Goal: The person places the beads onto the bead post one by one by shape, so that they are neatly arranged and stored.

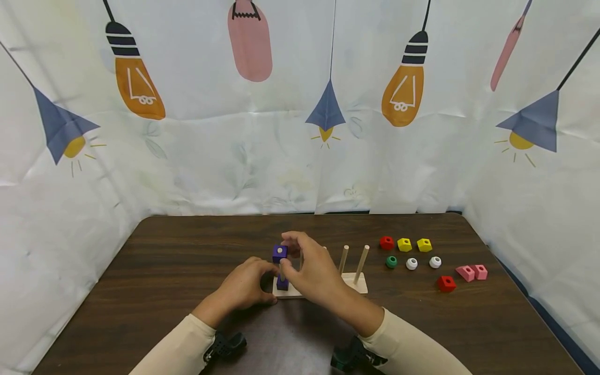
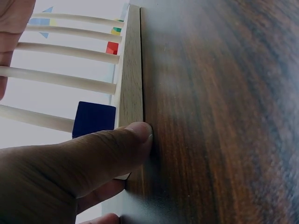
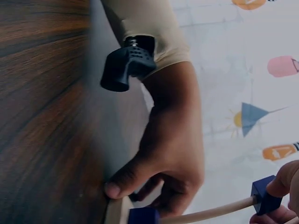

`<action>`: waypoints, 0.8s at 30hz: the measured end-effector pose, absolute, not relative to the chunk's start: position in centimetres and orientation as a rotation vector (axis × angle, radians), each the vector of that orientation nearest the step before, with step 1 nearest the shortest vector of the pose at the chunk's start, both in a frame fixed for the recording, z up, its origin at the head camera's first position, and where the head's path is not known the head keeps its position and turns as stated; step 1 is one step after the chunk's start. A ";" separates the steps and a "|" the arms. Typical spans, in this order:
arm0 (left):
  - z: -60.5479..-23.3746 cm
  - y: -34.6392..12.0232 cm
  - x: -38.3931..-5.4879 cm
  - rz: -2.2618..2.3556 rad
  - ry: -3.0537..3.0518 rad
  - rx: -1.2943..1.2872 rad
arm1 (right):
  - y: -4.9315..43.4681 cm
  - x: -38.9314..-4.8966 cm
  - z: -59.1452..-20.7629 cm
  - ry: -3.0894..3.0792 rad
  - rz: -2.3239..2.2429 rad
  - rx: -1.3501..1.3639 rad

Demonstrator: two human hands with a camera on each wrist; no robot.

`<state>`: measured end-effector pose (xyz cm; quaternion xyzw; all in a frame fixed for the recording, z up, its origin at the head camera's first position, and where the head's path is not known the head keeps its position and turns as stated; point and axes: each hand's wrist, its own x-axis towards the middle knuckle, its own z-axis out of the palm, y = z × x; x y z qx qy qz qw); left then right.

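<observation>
A wooden peg stand point(image 1: 358, 284) with several upright pegs sits on the table in front of me. At its left end, the left hand point(image 1: 248, 284) grips the pale base, the thumb lying along the base's edge in the left wrist view. One dark blue cube point(image 2: 95, 120) sits low on the leftmost peg, against the base. With its fingertips the right hand point(image 1: 311, 271) pinches a second dark blue cube point(image 3: 266, 196) at the top of that same peg, the peg's tip showing in the cube's hole. The remaining pegs are bare where they show; the right hand hides part of them.
To the right on the brown table point(image 1: 187, 245) lie a red block point(image 1: 386, 242), yellow blocks point(image 1: 404, 245), a green bead point(image 1: 391, 262), white beads point(image 1: 411, 264), another red block point(image 1: 446, 284) and pink pieces point(image 1: 465, 273). A printed curtain point(image 1: 290, 156) hangs behind.
</observation>
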<state>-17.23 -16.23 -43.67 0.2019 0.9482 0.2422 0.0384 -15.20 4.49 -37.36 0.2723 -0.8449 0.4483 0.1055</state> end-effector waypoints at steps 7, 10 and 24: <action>-43.8 -16.2 -17.3 0.755 2.914 0.609 | 4.5 -15.1 -38.6 -2.455 1.387 0.786; -43.8 -16.2 -17.3 0.754 2.918 0.612 | 4.5 -15.1 -39.1 -2.428 1.426 0.769; -43.8 -16.1 -17.4 0.712 2.940 0.644 | 4.3 -15.5 -43.3 -2.592 1.452 0.719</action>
